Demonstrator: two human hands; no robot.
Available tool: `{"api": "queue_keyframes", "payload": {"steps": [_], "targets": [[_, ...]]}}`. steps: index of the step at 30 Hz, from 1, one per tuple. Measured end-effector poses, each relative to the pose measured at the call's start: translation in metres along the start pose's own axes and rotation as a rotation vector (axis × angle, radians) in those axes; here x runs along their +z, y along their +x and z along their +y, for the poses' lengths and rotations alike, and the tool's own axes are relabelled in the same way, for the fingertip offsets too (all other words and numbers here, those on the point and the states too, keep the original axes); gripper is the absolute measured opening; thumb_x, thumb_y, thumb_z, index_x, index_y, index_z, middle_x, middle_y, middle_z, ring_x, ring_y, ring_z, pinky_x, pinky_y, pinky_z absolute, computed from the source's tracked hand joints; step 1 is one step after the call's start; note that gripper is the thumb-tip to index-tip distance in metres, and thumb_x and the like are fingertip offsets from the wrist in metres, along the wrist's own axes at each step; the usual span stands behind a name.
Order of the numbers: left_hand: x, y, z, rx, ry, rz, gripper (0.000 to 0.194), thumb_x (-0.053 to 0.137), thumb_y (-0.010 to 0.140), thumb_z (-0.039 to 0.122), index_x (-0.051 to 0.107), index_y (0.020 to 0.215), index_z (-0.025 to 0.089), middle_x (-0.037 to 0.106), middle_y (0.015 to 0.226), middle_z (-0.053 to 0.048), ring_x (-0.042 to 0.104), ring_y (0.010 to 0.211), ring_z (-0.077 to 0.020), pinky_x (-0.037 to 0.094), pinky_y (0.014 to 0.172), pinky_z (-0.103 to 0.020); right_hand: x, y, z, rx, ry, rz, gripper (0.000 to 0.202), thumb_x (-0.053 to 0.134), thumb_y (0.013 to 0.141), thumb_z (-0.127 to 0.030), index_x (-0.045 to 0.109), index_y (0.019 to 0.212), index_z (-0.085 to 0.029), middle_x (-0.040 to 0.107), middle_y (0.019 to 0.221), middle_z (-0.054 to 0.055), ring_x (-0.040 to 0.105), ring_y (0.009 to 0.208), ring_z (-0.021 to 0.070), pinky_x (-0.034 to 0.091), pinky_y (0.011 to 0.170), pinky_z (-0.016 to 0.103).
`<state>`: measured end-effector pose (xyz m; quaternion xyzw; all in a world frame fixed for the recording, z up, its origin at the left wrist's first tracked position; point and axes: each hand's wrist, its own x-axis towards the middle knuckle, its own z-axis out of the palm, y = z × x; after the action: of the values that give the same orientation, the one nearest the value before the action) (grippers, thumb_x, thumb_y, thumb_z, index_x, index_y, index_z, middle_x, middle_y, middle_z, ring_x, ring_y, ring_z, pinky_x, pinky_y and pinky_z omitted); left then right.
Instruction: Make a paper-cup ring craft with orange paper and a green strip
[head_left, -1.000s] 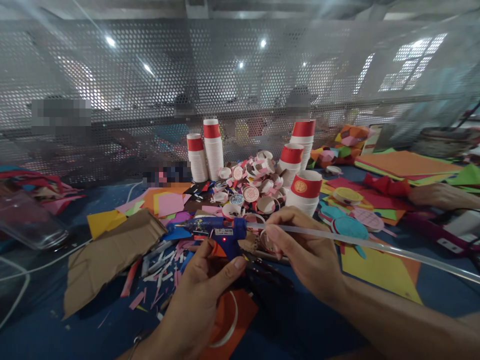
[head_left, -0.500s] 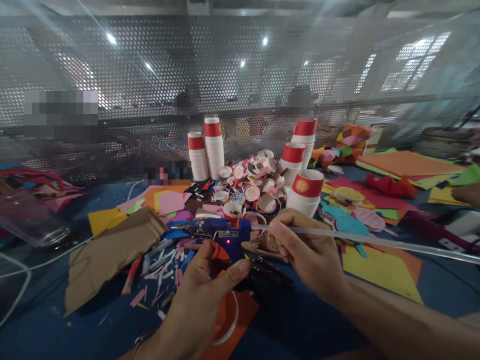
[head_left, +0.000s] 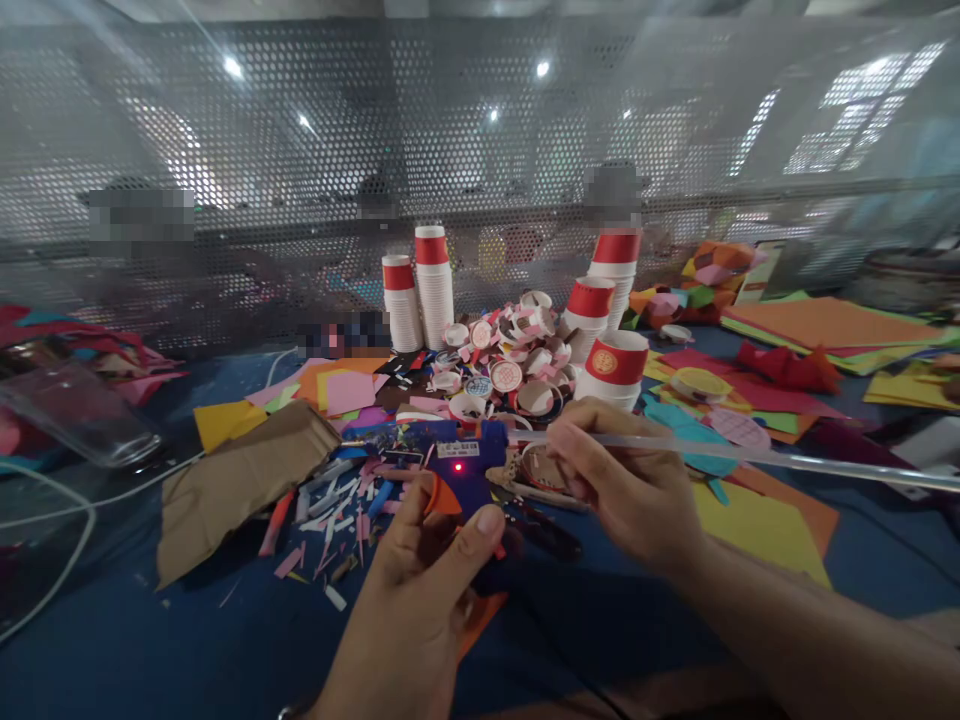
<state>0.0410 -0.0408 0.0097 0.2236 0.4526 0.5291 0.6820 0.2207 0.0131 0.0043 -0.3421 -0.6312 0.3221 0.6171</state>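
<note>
My left hand (head_left: pixel 431 560) is closed around the handle of a blue hot glue gun (head_left: pixel 459 450), its fingers near the orange trigger (head_left: pixel 444 497). A small red light glows on the gun's side, and its nozzle points left. My right hand (head_left: pixel 626 480) pinches a long clear glue stick (head_left: pixel 757 457), whose left end meets the back of the gun. From there the stick runs out to the right edge of the view. I cannot tell how far it sits inside the gun.
Stacks of paper cups (head_left: pixel 433 290) stand behind a heap of cut cup pieces (head_left: pixel 517 350). Torn cardboard (head_left: pixel 244 490) and paper scraps lie left, near a clear plastic container (head_left: pixel 82 415). Coloured paper sheets (head_left: pixel 832 325) lie right. A perforated metal screen (head_left: pixel 300 150) rises behind.
The view has shifted slightly, so most table items sit a little further right and higher. My hands still hold the glue gun and glue stick, and the gun's red light looks brighter.
</note>
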Motion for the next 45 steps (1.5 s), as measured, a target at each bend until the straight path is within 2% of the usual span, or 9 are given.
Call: {"api": "queue_keyframes", "payload": {"steps": [4,7,11,15,22,24,29,36,45], "targets": [[0.007,-0.011,-0.016,0.051,-0.179,-0.055,0.046,0.101,0.063,0.028,0.074,0.101,0.027,0.076,0.083,0.003,0.071,0.07,-0.0145,0.059,0.066,-0.027,-0.007,0.0,-0.018,-0.008,-0.025,-0.06,0.035,0.065,0.102,-0.036,0.061,0.071,-0.021,0.05,0.06,-0.005,0.044,0.048,0.0086,0.03,0.043,0.026],[0.009,-0.017,-0.031,0.02,-0.274,-0.06,0.038,0.102,0.061,0.029,0.075,0.087,0.021,0.074,0.076,0.002,0.068,0.064,-0.0113,0.057,0.064,-0.023,-0.013,-0.004,-0.031,-0.038,-0.101,-0.095,0.037,0.064,0.101,-0.032,0.058,0.067,-0.021,0.05,0.058,-0.005,0.043,0.047,0.0085,0.03,0.042,0.025],[0.007,-0.028,-0.057,-0.05,-0.34,-0.114,0.031,0.098,0.07,0.034,0.079,0.091,0.023,0.078,0.084,0.0,0.071,0.073,-0.0131,0.06,0.074,-0.024,-0.024,-0.018,-0.043,-0.154,-0.332,-0.114,0.029,0.064,0.1,-0.026,0.063,0.072,-0.022,0.055,0.06,-0.004,0.046,0.051,0.0095,0.035,0.048,0.026],[0.01,-0.045,-0.075,-0.134,-0.373,-0.076,0.032,0.1,0.067,0.037,0.081,0.09,0.024,0.077,0.087,0.002,0.07,0.078,-0.0078,0.056,0.08,-0.016,-0.034,-0.036,-0.051,-0.273,-0.52,-0.144,0.024,0.065,0.098,-0.017,0.061,0.075,-0.023,0.057,0.064,-0.005,0.05,0.054,0.0087,0.038,0.051,0.025],[0.025,-0.066,-0.076,-0.141,-0.381,-0.228,0.039,0.093,0.073,0.051,0.073,0.072,0.018,0.063,0.067,0.002,0.057,0.064,-0.0093,0.049,0.065,-0.021,-0.039,-0.053,-0.067,-0.303,-0.638,-0.136,0.026,0.065,0.098,-0.018,0.058,0.074,-0.023,0.053,0.063,-0.005,0.047,0.052,0.0089,0.038,0.048,0.025],[0.026,-0.069,-0.077,-0.146,-0.399,-0.251,0.04,0.092,0.074,0.052,0.072,0.074,0.017,0.061,0.066,0.002,0.056,0.062,-0.0095,0.046,0.064,-0.022,-0.039,-0.055,-0.07,-0.312,-0.645,-0.136,0.026,0.065,0.098,-0.017,0.057,0.074,-0.023,0.052,0.062,-0.005,0.046,0.051,0.0085,0.038,0.049,0.024],[0.027,-0.075,-0.08,-0.156,-0.437,-0.2,0.045,0.095,0.071,0.051,0.079,0.1,0.02,0.059,0.064,0.003,0.054,0.062,-0.0098,0.045,0.065,-0.022,-0.037,-0.058,-0.071,-0.289,-0.675,-0.166,0.029,0.063,0.1,-0.018,0.055,0.072,-0.022,0.054,0.063,-0.005,0.047,0.052,0.008,0.037,0.05,0.024],[0.031,-0.074,-0.089,-0.062,-0.435,-0.107,0.048,0.09,0.077,0.054,0.079,0.105,0.017,0.057,0.06,0.004,0.052,0.06,-0.0094,0.042,0.063,-0.021,-0.028,-0.052,-0.067,-0.272,-0.648,-0.204,0.03,0.062,0.101,-0.022,0.057,0.071,-0.023,0.05,0.062,-0.006,0.043,0.051,0.0084,0.035,0.049,0.025],[0.028,-0.074,-0.093,-0.072,-0.43,-0.094,0.051,0.092,0.073,0.056,0.08,0.105,0.017,0.055,0.06,0.004,0.051,0.06,-0.0097,0.044,0.063,-0.023,-0.025,-0.047,-0.06,-0.217,-0.574,-0.262,0.039,0.06,0.102,-0.021,0.047,0.066,-0.021,0.039,0.06,-0.007,0.035,0.053,0.0078,0.03,0.048,0.023]]}}
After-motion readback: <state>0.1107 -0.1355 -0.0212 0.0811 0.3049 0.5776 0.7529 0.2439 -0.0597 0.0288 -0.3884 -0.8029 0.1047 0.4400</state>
